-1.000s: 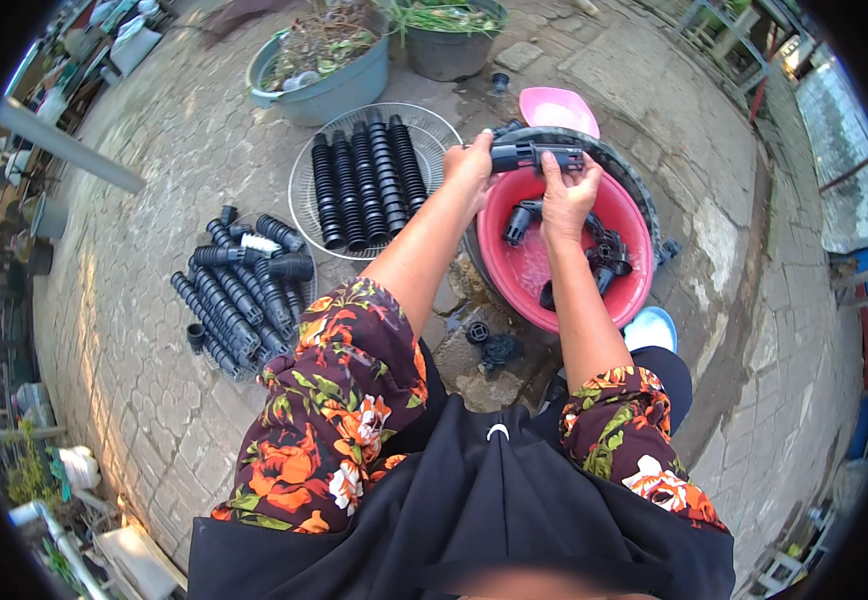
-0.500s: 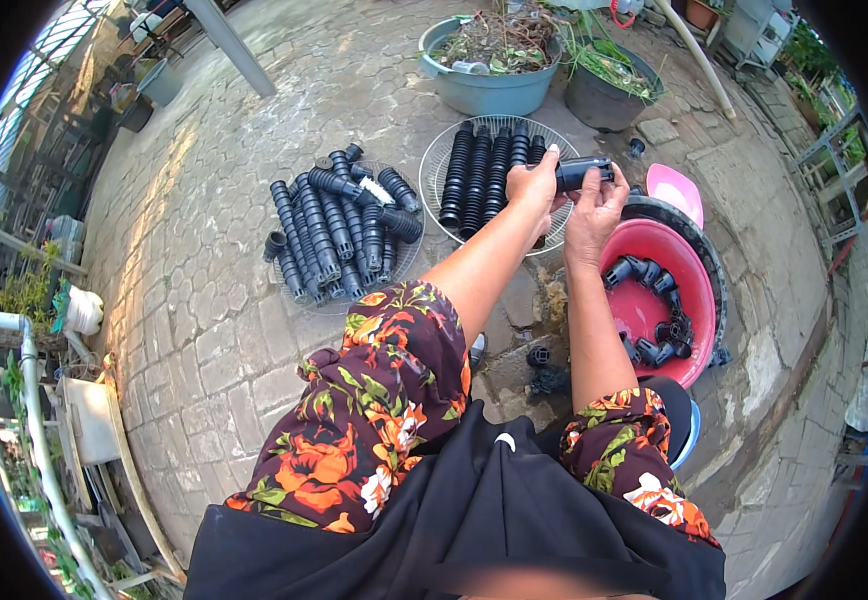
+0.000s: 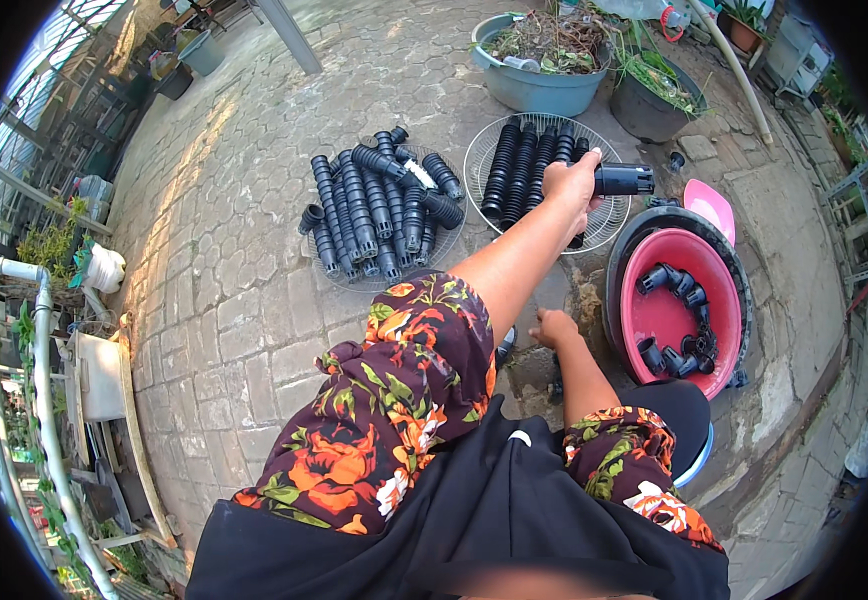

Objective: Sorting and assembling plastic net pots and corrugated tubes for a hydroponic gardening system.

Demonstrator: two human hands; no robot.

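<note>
My left hand point(image 3: 572, 187) is closed around the near end of a short stack of black slotted plastic pots point(image 3: 626, 180), held level above the right-hand wire rack point(image 3: 609, 228). Long stacks of ribbed black pots point(image 3: 520, 172) lie side by side on that rack. Lower down, near the paving beside the pink tub point(image 3: 642, 320), is my right hand point(image 3: 556, 330) with its fingers curled; whether anything is inside them is hidden. Several loose black pots point(image 3: 694, 292) lie in the tub, which sits in a wider dark basin point(image 3: 615, 285).
Left of the rack, another wire rack holds a heap of black pot stacks point(image 3: 379, 205). A pink scoop point(image 3: 711, 208) leans by the basin. Behind stand a blue-grey tub of soil point(image 3: 534, 92) and a dark planter point(image 3: 644, 112). White pipes point(image 3: 44, 370) run at far left.
My right hand has let go of the short pot stack and dropped toward the paving by the tub. My left hand keeps the stack. The whole view has shifted slightly.
</note>
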